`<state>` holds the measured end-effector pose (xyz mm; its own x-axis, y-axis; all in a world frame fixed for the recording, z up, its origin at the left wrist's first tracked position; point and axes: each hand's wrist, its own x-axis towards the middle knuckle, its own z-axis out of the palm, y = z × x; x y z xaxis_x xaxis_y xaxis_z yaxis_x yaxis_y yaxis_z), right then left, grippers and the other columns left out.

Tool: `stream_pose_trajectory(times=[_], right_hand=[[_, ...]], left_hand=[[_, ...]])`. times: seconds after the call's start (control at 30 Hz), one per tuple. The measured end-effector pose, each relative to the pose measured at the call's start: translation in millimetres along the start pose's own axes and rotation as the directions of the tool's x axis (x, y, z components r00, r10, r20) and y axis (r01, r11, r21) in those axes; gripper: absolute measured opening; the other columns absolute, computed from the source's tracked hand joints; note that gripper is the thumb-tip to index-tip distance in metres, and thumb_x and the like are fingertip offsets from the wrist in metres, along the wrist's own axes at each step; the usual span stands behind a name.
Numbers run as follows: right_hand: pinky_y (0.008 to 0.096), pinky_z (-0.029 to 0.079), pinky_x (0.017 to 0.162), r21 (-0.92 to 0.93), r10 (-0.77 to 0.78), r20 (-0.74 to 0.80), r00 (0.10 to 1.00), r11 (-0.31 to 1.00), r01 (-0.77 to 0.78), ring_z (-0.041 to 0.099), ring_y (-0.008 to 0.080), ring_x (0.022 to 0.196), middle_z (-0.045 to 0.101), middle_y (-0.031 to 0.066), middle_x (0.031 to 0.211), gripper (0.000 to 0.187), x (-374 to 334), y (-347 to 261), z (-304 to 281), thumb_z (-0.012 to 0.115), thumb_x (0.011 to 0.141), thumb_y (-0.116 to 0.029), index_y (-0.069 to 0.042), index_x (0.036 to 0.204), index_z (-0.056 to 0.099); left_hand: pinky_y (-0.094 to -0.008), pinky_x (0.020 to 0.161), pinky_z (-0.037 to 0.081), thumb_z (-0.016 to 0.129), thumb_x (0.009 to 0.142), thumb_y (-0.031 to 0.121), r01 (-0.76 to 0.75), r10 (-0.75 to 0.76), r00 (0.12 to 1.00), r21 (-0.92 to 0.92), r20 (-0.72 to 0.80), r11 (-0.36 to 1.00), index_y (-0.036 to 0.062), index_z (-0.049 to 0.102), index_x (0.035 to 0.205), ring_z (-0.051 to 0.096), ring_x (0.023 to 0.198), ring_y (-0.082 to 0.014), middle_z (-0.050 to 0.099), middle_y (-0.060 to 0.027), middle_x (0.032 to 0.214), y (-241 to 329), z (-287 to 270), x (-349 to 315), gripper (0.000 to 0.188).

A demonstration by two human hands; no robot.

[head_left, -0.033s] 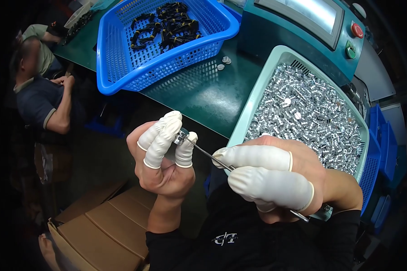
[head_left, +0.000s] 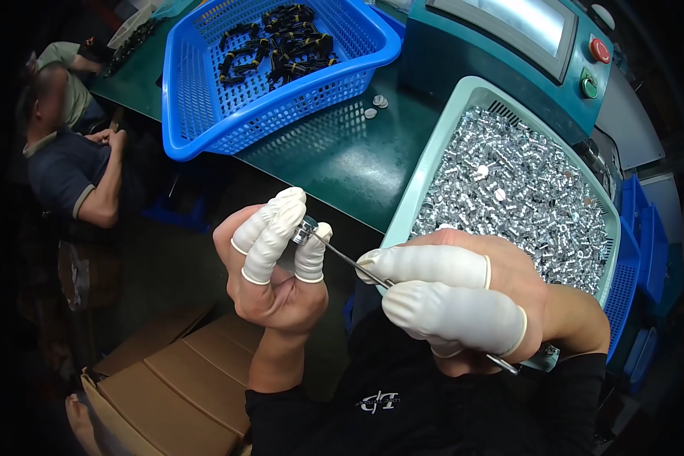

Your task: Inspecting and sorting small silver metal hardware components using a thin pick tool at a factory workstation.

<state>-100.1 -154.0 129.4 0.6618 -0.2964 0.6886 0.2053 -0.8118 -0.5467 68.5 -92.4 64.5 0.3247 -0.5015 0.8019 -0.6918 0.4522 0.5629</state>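
White finger cots cover several fingers of both hands. Between thumb and fingertips, my left hand (head_left: pixel 281 262) pinches a small shiny metal cylindrical part (head_left: pixel 304 230). My right hand (head_left: pixel 463 296) is closed around a thin metal rod-like tool (head_left: pixel 340 255). The tool's tip reaches the metal part, though I cannot tell whether it goes inside. Its other end sticks out below my right palm. Just beyond my right hand stands a pale green tray (head_left: pixel 418 182) full of similar small silvery parts (head_left: pixel 509 190).
A blue perforated basket (head_left: pixel 281 121) holding black pieces with yellow bands stands on the green table (head_left: pixel 342 171), near several small white discs (head_left: pixel 380 101). A teal machine (head_left: pixel 501 68) with a screen and buttons is behind. Cardboard (head_left: pixel 182 380) lies lower left; two people sit at left.
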Motion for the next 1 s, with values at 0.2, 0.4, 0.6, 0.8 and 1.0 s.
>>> stream_pose_trajectory(times=[0.2, 0.4, 0.6, 0.8, 1.0], right_hand=[[0.027, 0.05, 0.048, 0.001, -0.057, -0.049, 0.997, 0.998, 0.058, 0.061, 0.0179, 0.059, 0.062, 0.018, 0.084, 0.037, -3, 8, -7, 0.063, 0.077, -0.005, 0.008, 0.111, 0.056], [0.0318, 0.053, 0.052, 0.044, -0.085, -0.072, 0.994, 0.995, 0.088, 0.065, 0.0277, 0.065, 0.062, 0.0277, 0.094, 0.033, -4, 11, -6, 0.062, 0.069, -0.002, 0.009, 0.1, 0.06], [0.0279, 0.051, 0.045, -0.073, -0.16, -0.072, 0.984, 0.985, 0.155, 0.064, 0.0272, 0.06, 0.062, 0.0262, 0.088, 0.022, -1, 13, 2, 0.059, 0.072, -0.001, 0.01, 0.091, 0.061], [0.0278, 0.052, 0.045, -0.131, -0.216, -0.107, 0.971, 0.971, 0.201, 0.064, 0.0267, 0.06, 0.061, 0.027, 0.087, 0.016, -2, 19, 10, 0.059, 0.074, 0.002, 0.011, 0.087, 0.061], [0.0356, 0.056, 0.069, 0.081, -0.091, -0.064, 0.994, 0.992, 0.096, 0.065, 0.0346, 0.082, 0.06, 0.0288, 0.102, 0.029, 4, -9, -20, 0.06, 0.073, 0.007, 0.013, 0.1, 0.056]], left_hand=[[-0.027, 0.073, 0.051, 0.074, 0.072, 0.0, -0.015, 0.014, 1.0, 0.032, 0.024, 0.999, -0.0003, 0.064, 0.103, 0.056, 0.093, -0.0237, 0.066, -0.0134, 0.099, 1, 2, 1, 0.032], [-0.0274, 0.072, 0.05, 0.075, 0.071, 0.0, -0.012, 0.011, 1.0, 0.049, 0.026, 0.999, 0.0008, 0.067, 0.099, 0.056, 0.09, -0.0229, 0.067, -0.0124, 0.097, -2, 5, -2, 0.029], [-0.027, 0.069, 0.047, 0.075, 0.071, 0.004, -0.122, 0.098, 0.99, 0.285, 0.097, 0.951, 0.0029, 0.069, 0.094, 0.058, 0.083, -0.0217, 0.069, -0.0087, 0.093, 1, -1, -7, 0.024], [-0.0291, 0.067, 0.046, 0.075, 0.072, 0.006, -0.18, 0.155, 0.983, 0.323, 0.103, 0.929, 0.0034, 0.069, 0.093, 0.059, 0.085, -0.0216, 0.069, -0.0087, 0.093, -1, 2, -7, 0.022], [-0.032, 0.079, 0.045, 0.075, 0.07, 0.003, 0.042, -0.083, 0.992, 0.367, 0.098, 0.929, 0.0035, 0.069, 0.096, 0.058, 0.089, -0.0245, 0.068, -0.0078, 0.097, -27, 2, -6, 0.026]])
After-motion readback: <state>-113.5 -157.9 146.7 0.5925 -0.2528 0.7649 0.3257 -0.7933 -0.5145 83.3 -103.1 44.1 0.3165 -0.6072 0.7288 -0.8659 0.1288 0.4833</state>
